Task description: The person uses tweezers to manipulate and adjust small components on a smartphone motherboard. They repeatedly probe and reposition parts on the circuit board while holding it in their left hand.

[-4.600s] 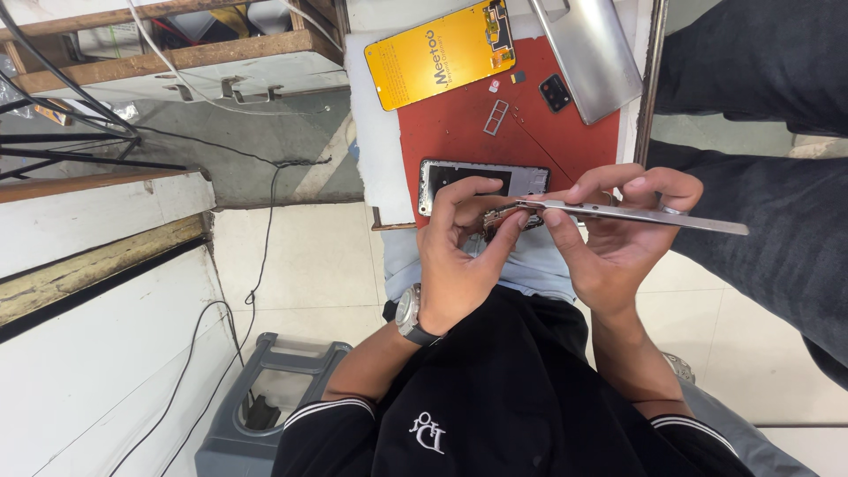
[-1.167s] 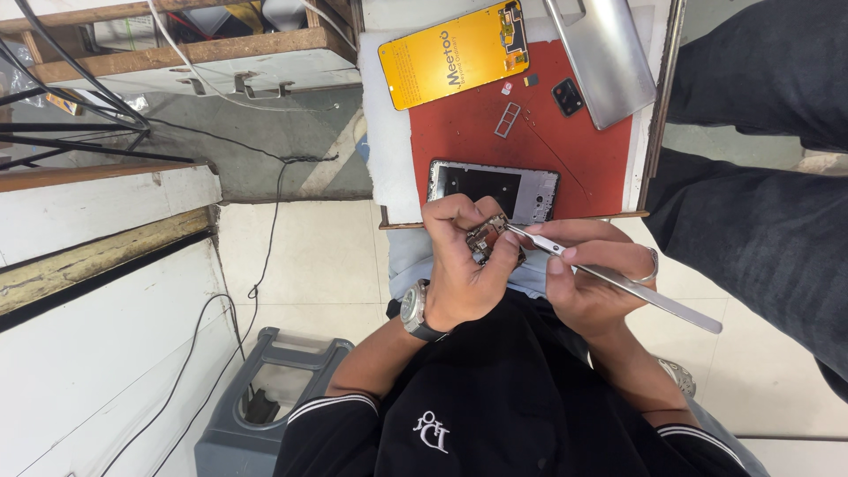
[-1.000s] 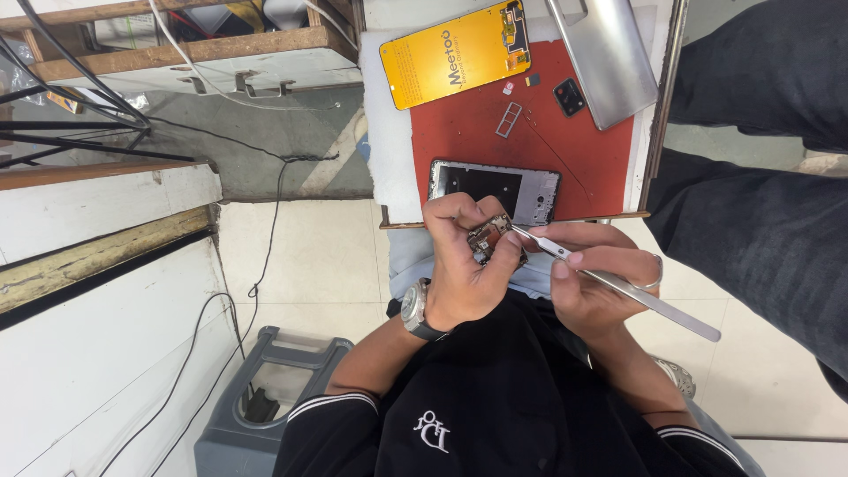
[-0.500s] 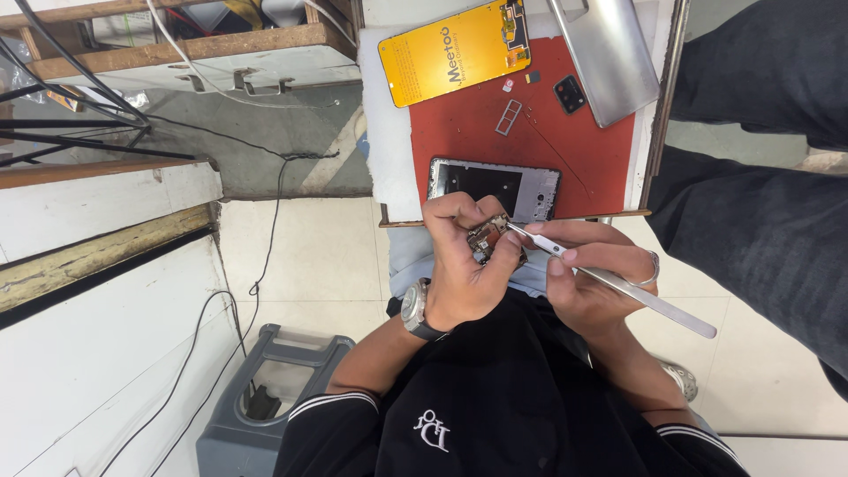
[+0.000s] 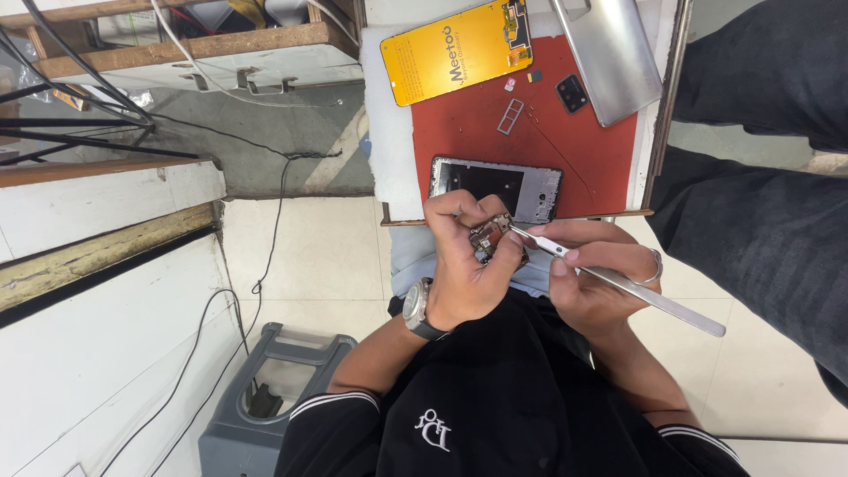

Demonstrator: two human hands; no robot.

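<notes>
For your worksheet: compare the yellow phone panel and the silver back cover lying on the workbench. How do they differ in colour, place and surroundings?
The yellow phone panel is bright yellow with dark parts at one end; the silver back cover is plain grey metal-coloured. The yellow phone panel lies partly on the white pad, the silver back cover over the red mat and the bench edge. Both are flat, rectangular and untouched by either hand.

Black white-trimmed sleeves, wristwatch (image 5: pixel 417 308), finger ring (image 5: pixel 654 265).
</notes>
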